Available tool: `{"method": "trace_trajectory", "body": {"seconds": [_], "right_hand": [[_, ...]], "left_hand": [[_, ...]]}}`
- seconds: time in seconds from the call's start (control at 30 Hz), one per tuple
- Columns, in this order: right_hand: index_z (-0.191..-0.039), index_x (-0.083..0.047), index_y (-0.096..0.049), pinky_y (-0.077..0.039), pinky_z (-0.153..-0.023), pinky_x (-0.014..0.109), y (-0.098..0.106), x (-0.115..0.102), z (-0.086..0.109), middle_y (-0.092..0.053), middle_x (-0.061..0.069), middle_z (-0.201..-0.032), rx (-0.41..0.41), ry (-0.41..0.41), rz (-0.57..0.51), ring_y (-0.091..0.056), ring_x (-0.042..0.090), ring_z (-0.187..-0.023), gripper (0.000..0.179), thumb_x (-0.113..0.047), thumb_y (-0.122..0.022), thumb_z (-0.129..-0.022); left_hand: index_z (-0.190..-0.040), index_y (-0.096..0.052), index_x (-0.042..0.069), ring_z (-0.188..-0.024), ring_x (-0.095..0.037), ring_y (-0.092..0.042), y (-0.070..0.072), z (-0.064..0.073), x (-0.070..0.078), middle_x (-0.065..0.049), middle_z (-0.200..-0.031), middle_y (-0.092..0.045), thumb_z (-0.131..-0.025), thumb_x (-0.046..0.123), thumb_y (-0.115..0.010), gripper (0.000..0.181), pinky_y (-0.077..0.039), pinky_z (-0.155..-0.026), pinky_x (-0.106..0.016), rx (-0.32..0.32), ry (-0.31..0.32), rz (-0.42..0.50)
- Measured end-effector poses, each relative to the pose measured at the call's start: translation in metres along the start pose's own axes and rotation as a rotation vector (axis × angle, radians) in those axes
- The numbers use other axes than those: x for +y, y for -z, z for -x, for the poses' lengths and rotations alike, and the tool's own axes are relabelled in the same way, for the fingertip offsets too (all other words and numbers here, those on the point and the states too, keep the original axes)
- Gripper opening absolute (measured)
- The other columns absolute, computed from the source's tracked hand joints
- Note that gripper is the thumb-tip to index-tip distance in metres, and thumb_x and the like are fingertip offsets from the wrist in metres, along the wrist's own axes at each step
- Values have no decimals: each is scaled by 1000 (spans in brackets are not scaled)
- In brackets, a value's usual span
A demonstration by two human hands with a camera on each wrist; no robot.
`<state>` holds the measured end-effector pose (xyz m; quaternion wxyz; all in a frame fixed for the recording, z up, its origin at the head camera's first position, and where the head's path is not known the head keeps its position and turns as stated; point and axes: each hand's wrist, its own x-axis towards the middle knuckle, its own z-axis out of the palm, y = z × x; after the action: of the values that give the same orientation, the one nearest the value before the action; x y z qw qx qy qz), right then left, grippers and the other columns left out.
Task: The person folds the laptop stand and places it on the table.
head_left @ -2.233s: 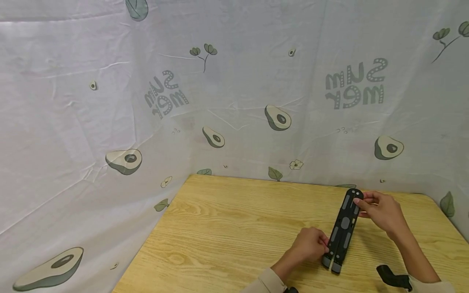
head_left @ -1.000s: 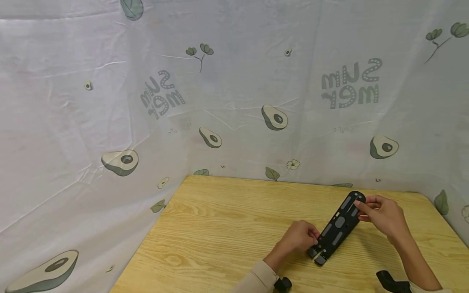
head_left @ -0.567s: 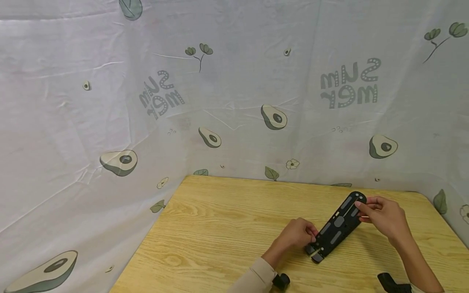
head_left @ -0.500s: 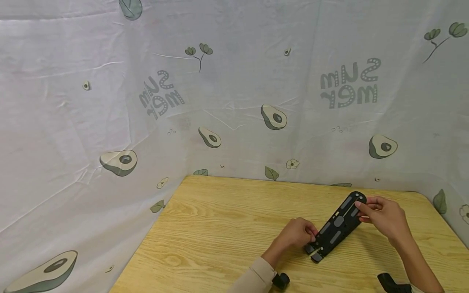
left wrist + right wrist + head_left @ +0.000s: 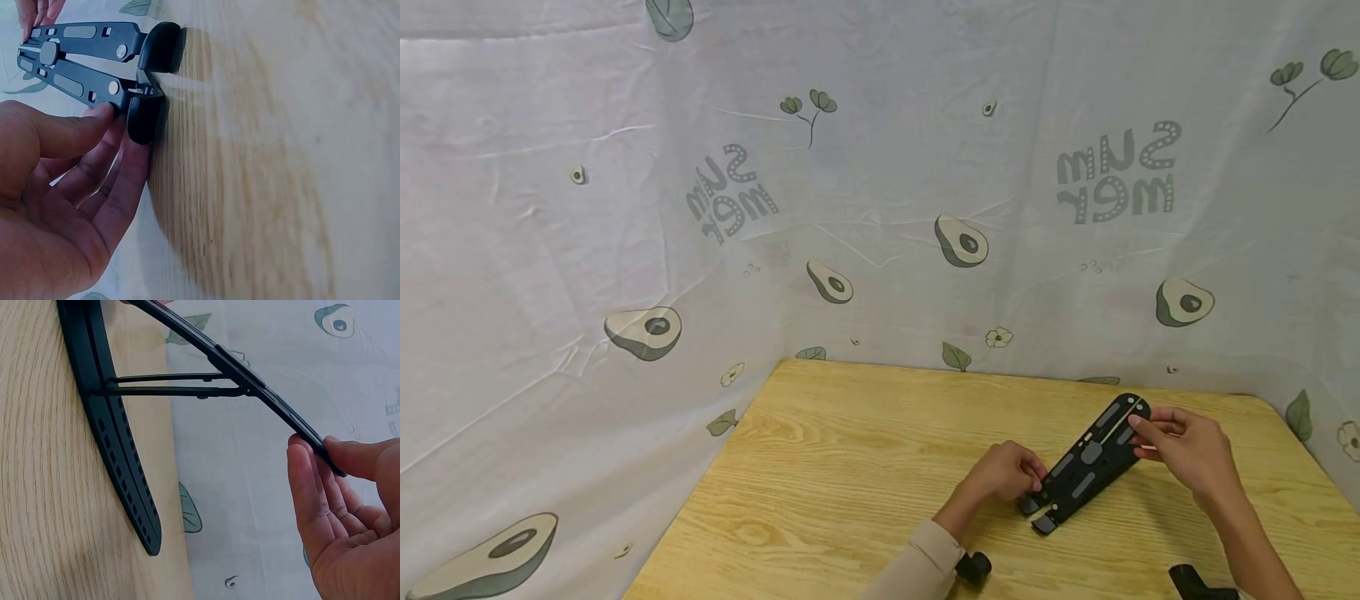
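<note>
A black folding laptop stand (image 5: 1091, 452) with grey pads slants across the right part of the table. My left hand (image 5: 1003, 473) pinches one arm of its near end between thumb and fingers, close to the hooked stops (image 5: 164, 47). At the far end, my right hand (image 5: 1187, 446) grips the rounded tip of the upper plate, thumb on top. Seen from the side in the right wrist view, that plate is raised at an angle above the slotted base (image 5: 119, 444). A support strut (image 5: 175, 392) spans between them. The two arms are spread slightly at the near end.
The wood-grain table (image 5: 850, 467) extends to the left of the stand. A pale curtain (image 5: 880, 183) printed with avocados and leaves hangs behind and along the left side. Black wrist devices (image 5: 973, 569) sit at both sleeves.
The stand's near end has swung left, carried by my left hand, and its two arms have spread a little wider. My right hand keeps its grip at the far end.
</note>
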<state>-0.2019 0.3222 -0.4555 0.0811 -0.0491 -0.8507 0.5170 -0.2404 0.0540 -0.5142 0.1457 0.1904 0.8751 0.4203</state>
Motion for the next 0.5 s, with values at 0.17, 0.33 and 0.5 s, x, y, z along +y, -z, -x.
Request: {"method": "trace_trajectory", "body": {"seconds": [0.17, 0.33, 0.5], "right_hand": [[-141, 16, -52, -66, -74, 29, 0, 0, 1, -75, -13, -91, -1, -19, -20, -75, 0, -77, 57, -30, -64, -110], [-139, 16, -54, -66, -74, 30, -1, 0, 3, -75, -17, -87, 13, -34, -36, -76, 1, -75, 55, -29, -66, -109], [-137, 16, -55, -65, -72, 27, -1, -1, 3, -74, -20, -81, 29, -48, -66, -77, 2, -73, 53, -26, -68, -108]], "left_hand": [[-90, -78, 9, -62, -3, -53, 3, -2, 0, 7, -74, -66, -95, -1, -78, 11, -45, -53, -18, -13, 17, 27], [-92, -78, 8, -62, -5, -55, 7, -7, -3, 5, -75, -67, -95, -1, -78, 9, -45, -54, -19, -43, 12, 46], [-96, -79, 3, -62, -4, -58, 11, -15, -9, 5, -76, -68, -95, -4, -76, 7, -48, -56, -18, -96, -19, 87]]}}
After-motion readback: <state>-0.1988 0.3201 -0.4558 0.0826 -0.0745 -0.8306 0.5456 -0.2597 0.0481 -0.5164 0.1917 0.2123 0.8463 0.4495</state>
